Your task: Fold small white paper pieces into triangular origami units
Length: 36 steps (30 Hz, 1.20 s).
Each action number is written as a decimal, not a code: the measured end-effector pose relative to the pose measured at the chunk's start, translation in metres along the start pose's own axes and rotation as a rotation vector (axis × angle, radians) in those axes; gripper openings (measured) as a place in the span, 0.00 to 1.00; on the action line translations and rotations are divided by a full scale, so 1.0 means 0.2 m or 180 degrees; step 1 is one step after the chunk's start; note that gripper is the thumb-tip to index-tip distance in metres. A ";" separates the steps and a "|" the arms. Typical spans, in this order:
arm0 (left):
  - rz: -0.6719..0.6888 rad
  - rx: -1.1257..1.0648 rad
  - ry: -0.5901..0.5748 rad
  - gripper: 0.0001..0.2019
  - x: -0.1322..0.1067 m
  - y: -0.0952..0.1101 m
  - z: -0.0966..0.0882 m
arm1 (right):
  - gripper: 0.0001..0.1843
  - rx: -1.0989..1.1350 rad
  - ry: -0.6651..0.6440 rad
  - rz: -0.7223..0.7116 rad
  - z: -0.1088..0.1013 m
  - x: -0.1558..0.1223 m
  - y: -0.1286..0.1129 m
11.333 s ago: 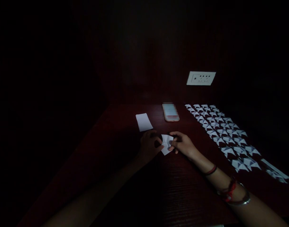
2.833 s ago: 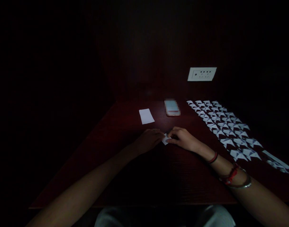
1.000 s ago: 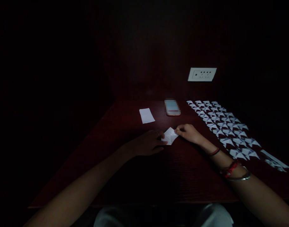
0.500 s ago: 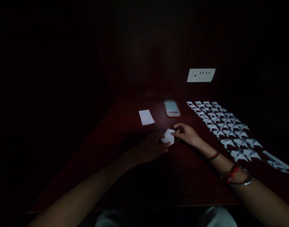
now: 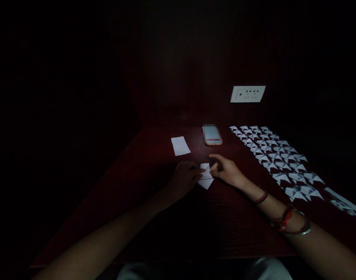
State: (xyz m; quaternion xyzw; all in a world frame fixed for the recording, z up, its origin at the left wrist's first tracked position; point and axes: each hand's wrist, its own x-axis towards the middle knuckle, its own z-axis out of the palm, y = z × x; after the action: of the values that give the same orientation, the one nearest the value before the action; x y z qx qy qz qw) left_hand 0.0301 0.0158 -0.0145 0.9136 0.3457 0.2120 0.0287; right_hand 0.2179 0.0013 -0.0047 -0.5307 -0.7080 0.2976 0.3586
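Note:
A small white piece of folded paper [image 5: 206, 178] lies on the dark red table [image 5: 166, 217] in very dim light. My left hand [image 5: 184, 178] rests on its left side with the fingers curled onto it. My right hand [image 5: 226, 168] pinches its right edge between thumb and fingers, the index finger stretched out above. Bracelets and a red thread circle my right wrist [image 5: 288, 223].
A blank white paper slip [image 5: 180, 146] lies further back. A phone [image 5: 212, 135] lies beside it to the right. Several folded paper pieces [image 5: 278, 159] stand in rows along the right side. A white wall socket [image 5: 248, 93] sits on the back panel.
The paper was unfolded wider a second ago, then folded smaller. Both hands have drawn a little closer to me with it.

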 end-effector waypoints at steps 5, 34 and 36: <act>0.0003 -0.0158 -0.0017 0.18 0.02 0.00 -0.05 | 0.27 -0.0300 0.0255 -0.0235 0.00 -0.01 -0.03; -0.0457 -0.0827 0.0031 0.28 0.02 0.05 -0.04 | 0.18 -0.0401 0.0237 0.0096 0.04 -0.02 -0.08; -0.0405 -0.0820 -0.0007 0.27 0.02 0.05 -0.05 | 0.15 -0.0411 0.0181 0.0110 0.04 -0.02 -0.08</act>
State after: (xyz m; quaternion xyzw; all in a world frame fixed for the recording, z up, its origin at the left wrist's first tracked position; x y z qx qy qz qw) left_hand 0.0353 0.0108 -0.0024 0.8788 0.3728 0.2514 0.1596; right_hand 0.2036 -0.0071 0.0031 -0.5731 -0.7059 0.2423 0.3385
